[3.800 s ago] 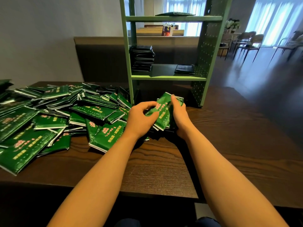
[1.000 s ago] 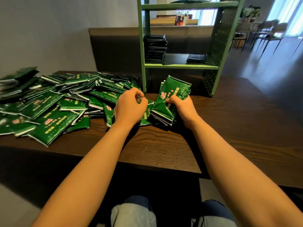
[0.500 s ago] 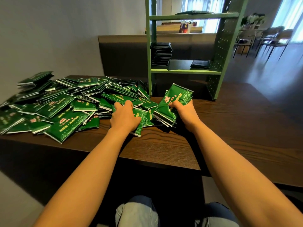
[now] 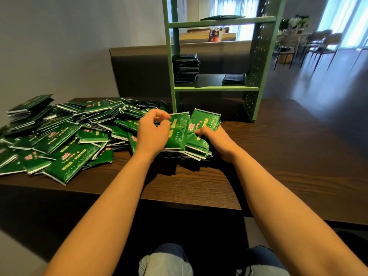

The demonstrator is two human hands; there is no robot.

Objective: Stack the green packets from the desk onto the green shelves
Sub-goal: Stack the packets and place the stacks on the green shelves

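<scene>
- Head view (only view I've got): right hand [image 4: 217,139] has its fingers curled round a bundle [image 4: 201,134] of green packets, thumb on the front face. The bundle stands tilted on its lower edge on the desk [image 4: 278,156], just in front of the green shelves [image 4: 217,88].
- Left hand [image 4: 152,134] has curled fingers and pinches a single packet [image 4: 178,130] near its top edge. That packet is held up against the left side of the bundle, touching it.
- The loose pile [image 4: 59,136] of green packets covers the left part of the desk, overlapping and unsorted (lots left).
- On the shelves: a tall dark stack [image 4: 186,67] at the left of the middle shelf, a low stack [image 4: 234,78] at its right, and one flat item [image 4: 222,16] on the top shelf. Too dark to read them as green, but probably the same packets.
- Step, my call: gathering, adding one more packet to the handful before shelving. Task is early to mid, judging from the pile size.
- Next move calls for sliding the single packet flush into the bundle, squaring the edges against the desk, then lifting the lot to the middle shelf. The low stack at the right looks like the easier spot.
- Risk: slick wrappers, so the bundle could fan out if the grip loosens.
</scene>
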